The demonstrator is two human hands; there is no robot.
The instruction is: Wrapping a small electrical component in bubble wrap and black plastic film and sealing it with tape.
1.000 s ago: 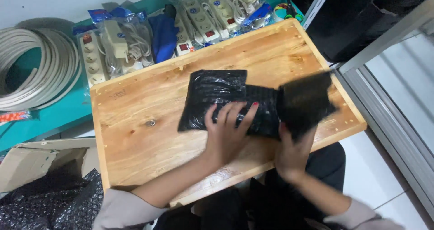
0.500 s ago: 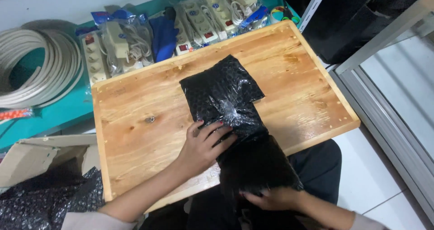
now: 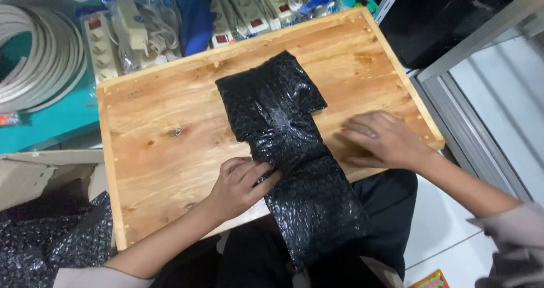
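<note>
One wooden board [image 3: 170, 146] serving as landmark. One black bubble-wrap sheet [image 3: 289, 152] lying across board centre, lower end hanging off near edge over lap. Left hand [image 3: 241, 186] pressing sheet's left edge, fingers flat, gripping nothing. Right hand [image 3: 385, 141] resting open on board, right of sheet, holding nothing. Several power strips [image 3: 130, 33] lying beyond board's far edge; one cable coil [image 3: 34, 61] sitting at far left.

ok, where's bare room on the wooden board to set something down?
Free: the board left of the black bubble wrap, above the left hand; also the far right corner beyond the right hand. Crowded: the middle strip under the wrap, and behind the board, power strips and a cable coil.
</note>
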